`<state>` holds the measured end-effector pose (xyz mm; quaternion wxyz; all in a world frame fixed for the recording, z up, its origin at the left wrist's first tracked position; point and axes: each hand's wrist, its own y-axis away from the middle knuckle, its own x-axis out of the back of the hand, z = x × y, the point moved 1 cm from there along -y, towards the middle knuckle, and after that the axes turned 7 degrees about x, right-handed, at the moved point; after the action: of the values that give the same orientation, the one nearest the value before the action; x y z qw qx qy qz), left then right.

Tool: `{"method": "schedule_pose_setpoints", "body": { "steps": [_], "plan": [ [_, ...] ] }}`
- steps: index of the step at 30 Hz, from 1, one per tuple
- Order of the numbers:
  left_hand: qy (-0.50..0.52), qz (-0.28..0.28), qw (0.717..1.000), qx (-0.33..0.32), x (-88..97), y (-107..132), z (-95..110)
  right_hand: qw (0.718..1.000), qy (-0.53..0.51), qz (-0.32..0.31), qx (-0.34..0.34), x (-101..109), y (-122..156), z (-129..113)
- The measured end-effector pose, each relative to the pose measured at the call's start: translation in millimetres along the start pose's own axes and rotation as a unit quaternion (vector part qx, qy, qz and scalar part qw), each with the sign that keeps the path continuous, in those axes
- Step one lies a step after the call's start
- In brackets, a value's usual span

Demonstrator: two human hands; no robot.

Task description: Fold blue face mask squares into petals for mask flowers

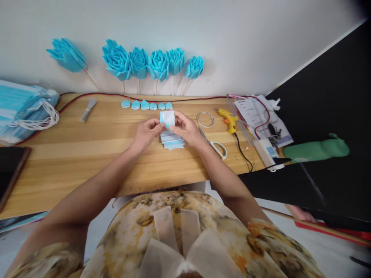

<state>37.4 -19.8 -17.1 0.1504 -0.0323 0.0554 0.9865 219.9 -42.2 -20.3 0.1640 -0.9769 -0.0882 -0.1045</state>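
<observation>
Both hands meet over the middle of the wooden table [87, 150]. My left hand [147, 133] and my right hand [185, 127] pinch the two sides of one small pale blue-and-white square piece [167, 118], held upright just above the table. Directly under it lies a small stack of similar blue and white pieces [172, 141]. Behind the hands, a row of several folded blue petals [145, 104] lies on the table.
Several blue paper roses on sticks [158, 63] lean on the wall. Scissors [216, 146], a tape ring [205, 119], a yellow glue gun [228, 119] and a power strip [268, 152] lie right. A pack of blue face masks [23, 110] sits left, wire pieces [88, 109] nearby.
</observation>
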Motion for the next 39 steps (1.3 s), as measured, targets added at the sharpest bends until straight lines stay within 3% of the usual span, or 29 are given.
{"method": "schedule_pose_setpoints", "body": {
  "steps": [5, 10, 15, 22, 28, 33, 39],
  "plan": [
    [-0.019, -0.005, 1.0, -0.015, 0.3, 0.8, -0.5, 1.0, -0.012, 0.001, 0.0, 0.9, 0.4, -1.5],
    [-0.001, -0.037, 0.999, 0.007, 0.7, 1.3, -2.9, 0.999, -0.027, 0.031, 0.002, 1.2, 0.0, -1.1],
    [0.007, -0.032, 0.999, 0.018, 2.3, 1.1, -4.3, 0.998, -0.045, 0.03, -0.02, -0.4, -0.4, -5.8],
    [-0.058, -0.058, 0.996, 0.018, -0.6, 3.6, -2.5, 0.997, -0.049, 0.036, -0.04, 0.1, 1.4, -16.3],
    [-0.072, -0.06, 0.995, 0.031, -2.4, 6.2, 1.6, 0.999, 0.028, 0.046, 0.006, 1.8, 1.4, -20.0],
    [-0.027, -0.084, 0.995, 0.039, -0.4, 5.5, 3.6, 0.997, 0.041, 0.052, 0.043, 3.0, 0.7, -19.2],
    [0.045, -0.085, 0.991, 0.093, 0.2, 3.4, 0.7, 0.988, 0.107, 0.024, 0.105, 5.8, -0.7, -17.9]
  ]
}}
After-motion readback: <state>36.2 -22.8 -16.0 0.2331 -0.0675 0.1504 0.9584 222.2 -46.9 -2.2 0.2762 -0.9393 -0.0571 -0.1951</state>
